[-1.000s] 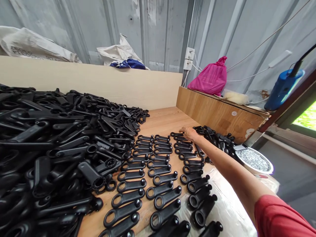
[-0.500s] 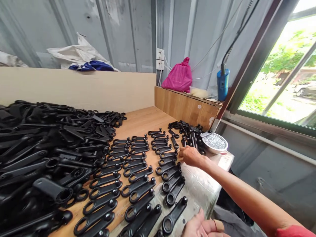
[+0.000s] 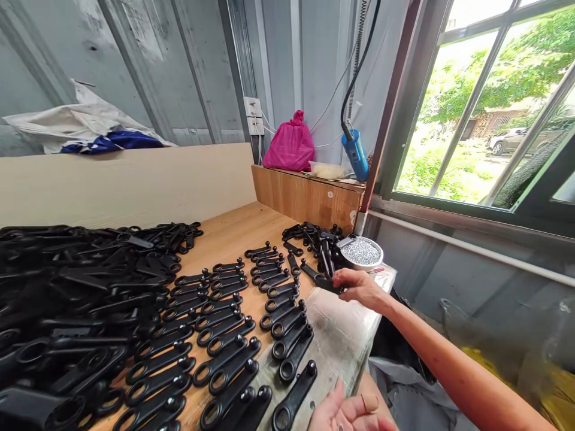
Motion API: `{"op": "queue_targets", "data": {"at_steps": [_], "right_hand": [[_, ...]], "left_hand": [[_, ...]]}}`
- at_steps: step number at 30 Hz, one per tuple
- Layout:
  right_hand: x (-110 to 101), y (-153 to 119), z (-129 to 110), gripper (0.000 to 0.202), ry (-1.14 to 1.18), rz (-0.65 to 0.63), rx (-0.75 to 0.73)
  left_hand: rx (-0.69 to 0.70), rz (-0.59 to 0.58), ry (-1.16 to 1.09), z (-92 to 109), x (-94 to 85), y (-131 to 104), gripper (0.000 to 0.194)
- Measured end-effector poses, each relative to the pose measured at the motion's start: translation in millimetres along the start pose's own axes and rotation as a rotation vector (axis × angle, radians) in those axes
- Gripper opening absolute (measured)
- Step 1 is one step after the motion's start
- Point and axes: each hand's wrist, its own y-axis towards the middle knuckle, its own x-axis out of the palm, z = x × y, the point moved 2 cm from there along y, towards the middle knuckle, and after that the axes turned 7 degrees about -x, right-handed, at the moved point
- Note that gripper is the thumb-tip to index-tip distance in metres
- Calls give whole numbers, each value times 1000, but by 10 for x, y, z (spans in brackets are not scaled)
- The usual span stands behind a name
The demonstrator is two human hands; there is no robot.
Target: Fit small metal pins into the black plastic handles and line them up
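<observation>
My right hand [image 3: 359,287] has come back from the far end of the rows, where it was stretched out a second ago, and now sits near the table's right edge with its fingers pinched on one black crank arm [image 3: 320,279]. The arm juts out leftward from the fingertips, just above the wood, beside the small loose heap of crank arms [image 3: 317,236] and just this side of the round tin of small metal bits [image 3: 362,253]. So one piece is freshly picked out of that heap and in hand.

My left hand [image 3: 345,413] has come into view at the bottom edge, palm up, fingers loosely curled and holding nothing, just right of the nearest laid-out crank arm [image 3: 294,398] in the rows.

I can read no brand or writing anywhere; the pink bag [image 3: 290,143] and the blue tool [image 3: 354,154] show none.
</observation>
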Motion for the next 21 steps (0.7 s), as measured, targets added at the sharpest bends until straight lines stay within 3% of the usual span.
{"op": "queue_targets", "data": {"at_steps": [4, 9, 16, 18, 21], "right_hand": [[-10, -287, -29, 26, 60, -81, 35], [126, -429, -167, 39, -44, -187, 19], [151, -485, -400, 34, -266, -285, -151], [159, -421, -502, 32, -292, -279, -128], [202, -337, -764, 22, -345, -266, 36]], "left_hand": [[3, 20, -4, -9, 8, -14, 52], [-22, 19, 10, -53, 6, -45, 47], [9, 40, 8, -34, -23, 15, 60], [-2, 20, 2, -2, 14, -25, 56], [-76, 3, 22, -21, 40, -193, 38]]}}
